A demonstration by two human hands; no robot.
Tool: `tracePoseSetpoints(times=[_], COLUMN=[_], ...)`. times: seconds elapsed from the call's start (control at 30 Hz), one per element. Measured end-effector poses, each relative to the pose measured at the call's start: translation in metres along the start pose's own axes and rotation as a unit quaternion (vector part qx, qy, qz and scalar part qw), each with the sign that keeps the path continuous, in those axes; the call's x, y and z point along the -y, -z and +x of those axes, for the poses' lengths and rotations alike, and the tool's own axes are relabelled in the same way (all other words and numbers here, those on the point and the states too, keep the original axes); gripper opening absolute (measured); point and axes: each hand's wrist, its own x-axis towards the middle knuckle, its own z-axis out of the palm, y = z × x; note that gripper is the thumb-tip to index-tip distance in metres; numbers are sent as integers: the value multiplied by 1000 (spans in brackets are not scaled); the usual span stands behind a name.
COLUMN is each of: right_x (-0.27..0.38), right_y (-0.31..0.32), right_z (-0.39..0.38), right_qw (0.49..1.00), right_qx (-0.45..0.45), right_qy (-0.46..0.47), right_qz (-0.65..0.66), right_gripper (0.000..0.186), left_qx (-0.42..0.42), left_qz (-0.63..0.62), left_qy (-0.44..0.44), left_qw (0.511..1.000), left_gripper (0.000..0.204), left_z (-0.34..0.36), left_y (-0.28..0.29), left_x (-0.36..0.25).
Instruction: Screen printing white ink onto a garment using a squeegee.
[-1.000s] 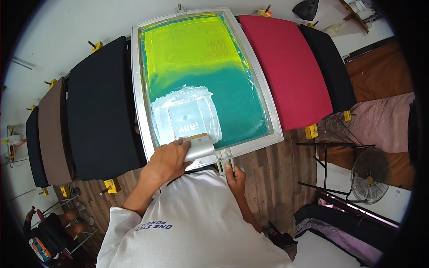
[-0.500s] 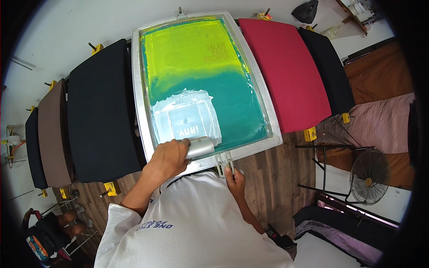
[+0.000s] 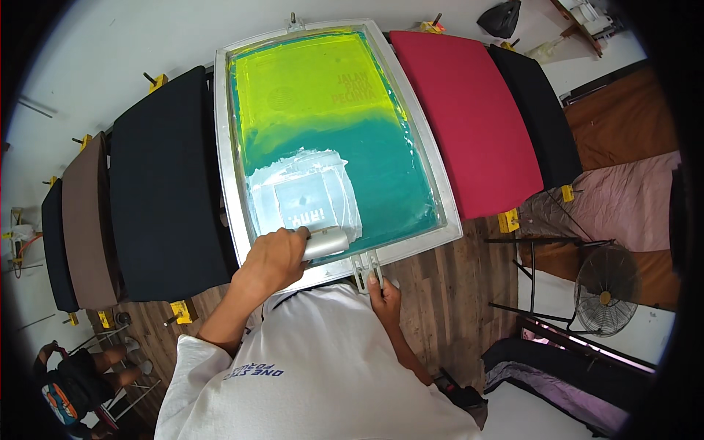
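A silkscreen [image 3: 345, 169] in a pale metal frame lies before me, its mesh yellow-green at the far part and teal nearer. White ink [image 3: 297, 192] covers a patch at the near left, around a small lettered stencil. Closed around a silver metal squeegee [image 3: 327, 243], my left hand [image 3: 271, 260] holds it at the screen's near edge, just below that patch. My right hand [image 3: 386, 295] grips the slotted metal bracket [image 3: 361, 273] at the middle of the near frame side, thumb on top. The squeegee's blade and most of the right fingers are hidden.
Fabric-covered boards flank the screen: black [image 3: 165, 187] and brown [image 3: 89, 227] to the left, red [image 3: 469, 121] and another black one [image 3: 539, 117] to the right. Yellow clamps [image 3: 183, 311] jut from their ends. A fan [image 3: 607, 290] stands at right; a person [image 3: 77, 389] is at lower left.
The screen and both hands appear very slightly further left in the picture. Both grips stay the same, and the white ink patch looks unaltered.
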Motion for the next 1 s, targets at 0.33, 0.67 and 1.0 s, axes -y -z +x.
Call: tracePoseSetpoints(times=[0.33,0.67,1.0], right_x=[8,1,3], right_y=[-1,0,6], right_z=[1,0,0], right_qw=[1000,1000,998], right_qx=[-1,1,30], right_qy=[-5,-1,-60], right_qz=[16,-2,-5], right_gripper=[42,35,44], left_qx=[10,6,-52], left_qz=[-12,-17,1], left_qy=[16,25,35], left_qw=[1000,1000,998], left_gripper=[33,40,55], left_z=[-1,-6,-21], left_y=[0,0,-34], left_x=[-5,-10,-18])
